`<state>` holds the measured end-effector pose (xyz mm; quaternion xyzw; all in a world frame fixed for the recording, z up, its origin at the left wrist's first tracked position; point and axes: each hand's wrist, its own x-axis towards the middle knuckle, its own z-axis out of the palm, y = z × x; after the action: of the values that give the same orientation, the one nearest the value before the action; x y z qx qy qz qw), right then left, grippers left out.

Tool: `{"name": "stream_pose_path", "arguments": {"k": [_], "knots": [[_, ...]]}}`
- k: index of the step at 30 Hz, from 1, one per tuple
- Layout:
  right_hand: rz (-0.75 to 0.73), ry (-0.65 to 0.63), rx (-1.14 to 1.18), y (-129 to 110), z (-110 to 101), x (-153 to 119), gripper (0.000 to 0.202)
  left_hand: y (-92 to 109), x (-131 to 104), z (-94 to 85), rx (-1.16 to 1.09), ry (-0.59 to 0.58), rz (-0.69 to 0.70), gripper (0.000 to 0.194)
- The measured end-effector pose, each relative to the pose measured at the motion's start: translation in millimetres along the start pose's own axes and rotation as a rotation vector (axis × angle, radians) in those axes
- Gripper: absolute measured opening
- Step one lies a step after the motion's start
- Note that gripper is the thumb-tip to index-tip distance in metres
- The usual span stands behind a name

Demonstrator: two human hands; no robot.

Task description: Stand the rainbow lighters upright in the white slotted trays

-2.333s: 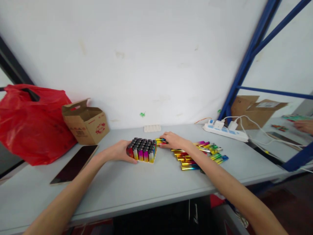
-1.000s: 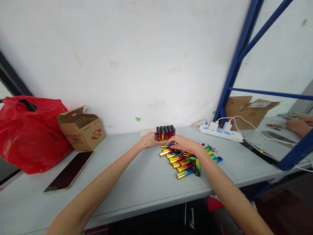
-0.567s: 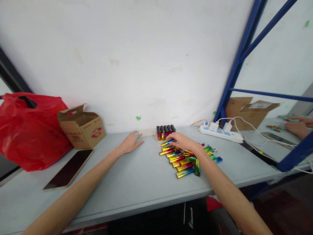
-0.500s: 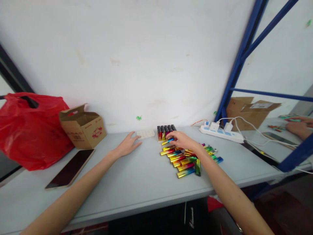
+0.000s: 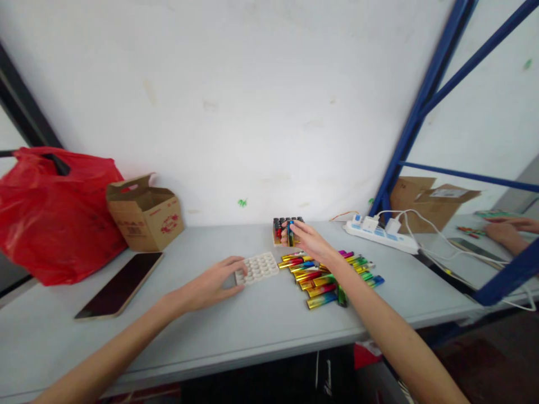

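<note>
- Tray, white and dimpled with empty sockets, now lies near the middle of the table; half a second ago it sat back against the wall, so it has been drawn toward the person.
- Left hand rests at the tray's 9 o'clock edge, fingers spread and touching the rim, pinning rather than grasping it.
- Right hand has lifted off the loose pile and is closed around one lighter, held roughly upright just in front of the filled block of lighters at the tray's 1 o'clock.
- Judging from that, an empty tray is now within reach and a first lighter is in the fingers; none of the sockets is filled yet.
- Loose lighters, metallic and rainbow-coloured, lie in a fan at the tray's 3 o'clock, just beside it, with a dark green one crossways at the near end.
- Nothing lies between the held lighter and the tray.
- Phone lies face up at the tray's 9 o'clock, well apart, beyond the left forearm.
- Cardboard box, flaps open, stands at 10 o'clock, with a red plastic bag beyond it at the table's far left.
- Power strip with white plugs and cables lies at 2 o'clock by the blue rack post.
- Another person's hand shows at the far right edge, over a neighbouring table.
</note>
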<state>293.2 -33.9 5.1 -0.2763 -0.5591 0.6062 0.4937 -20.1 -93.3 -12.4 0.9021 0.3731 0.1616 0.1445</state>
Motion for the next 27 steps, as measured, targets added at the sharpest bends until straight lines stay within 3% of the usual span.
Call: {"name": "stream_pose_path", "arguments": {"k": [6, 9, 12, 16, 21, 27], "knots": [[0.071, 0.019, -0.017, 3, 8, 0, 0.046, 14, 45, 3.9, -0.046, -0.079, 0.084, 0.044], [0.08, 0.09, -0.186, 9, 11, 3, 0.048, 5, 53, 10.9, -0.063, -0.029, 0.097, 0.062], [-0.025, 0.153, -0.375, 15, 13, 5, 0.05, -7, 50, 19.5, -0.068, 0.07, 0.056, 0.074], [-0.197, 0.251, -0.662, 19, 20, 5, 0.055, -17, 45, 26.0, -0.071, 0.119, 0.042, 0.064], [-0.264, 0.392, -0.855, 18, 30, 0, 0.05, -19, 46, 28.1, -0.059, 0.138, 0.031, 0.061], [-0.303, 0.375, -0.892, 22, 30, 0, 0.043, -18, 46, 29.4, -0.061, 0.157, 0.021, 0.063]]}}
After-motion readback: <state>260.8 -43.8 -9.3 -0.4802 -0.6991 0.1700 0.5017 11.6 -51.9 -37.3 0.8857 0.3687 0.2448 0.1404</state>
